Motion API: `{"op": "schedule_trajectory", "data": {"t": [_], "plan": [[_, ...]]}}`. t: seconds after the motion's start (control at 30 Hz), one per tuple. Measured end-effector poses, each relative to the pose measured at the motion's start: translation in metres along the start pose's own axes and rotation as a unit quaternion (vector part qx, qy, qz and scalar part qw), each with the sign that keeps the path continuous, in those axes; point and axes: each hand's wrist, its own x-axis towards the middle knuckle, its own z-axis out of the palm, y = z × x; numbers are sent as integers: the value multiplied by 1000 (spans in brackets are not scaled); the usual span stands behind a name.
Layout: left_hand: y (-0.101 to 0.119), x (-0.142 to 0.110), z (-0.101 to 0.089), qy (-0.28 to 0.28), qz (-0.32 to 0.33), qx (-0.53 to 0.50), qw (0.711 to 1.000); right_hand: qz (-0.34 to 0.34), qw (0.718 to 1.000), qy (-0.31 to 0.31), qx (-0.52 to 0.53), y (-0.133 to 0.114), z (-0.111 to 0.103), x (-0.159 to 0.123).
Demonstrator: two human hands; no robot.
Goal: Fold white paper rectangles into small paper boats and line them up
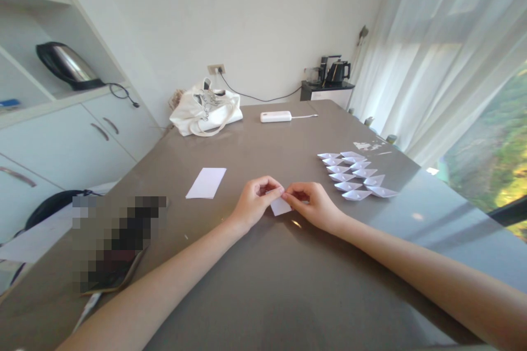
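Note:
Near the middle of the table, my left hand and my right hand meet over a small white sheet of paper. Both hands pinch its upper part between thumb and fingers, and the fingertips nearly touch. The lower part of the paper shows below them; its upper edge and any fold there are hidden by my fingers. To the left lies a small stack of white paper. Several folded white paper boats stand in two slanting rows to the right of my right hand.
A white handbag sits at the far left of the table, with a white power bank and its cable at the back. A partly blurred phone on a cable lies at the left edge. Paper scraps lie behind the boats.

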Motion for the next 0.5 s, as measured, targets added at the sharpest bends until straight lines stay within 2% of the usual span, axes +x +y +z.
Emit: {"op": "schedule_trajectory", "data": {"t": [0.13, 0.23, 0.3, 0.4, 0.5], "plan": [[2, 1, -1, 60, -21, -47, 997, 35, 999, -2, 19, -3, 0, -2], [1, 13, -18, 144, -12, -126, 981, 47, 998, -40, 11, -5, 5, -7], [0, 20, -31, 176, 1, -154, 972, 44, 998, -52, 18, -6, 7, -8], [-1, 23, -37, 152, -17, -135, 979, 63, 996, -26, 63, -6, 6, -6], [0, 15, -24, 93, -31, -72, 993, 98, 987, -24, 123, -3, 4, -3]]}}
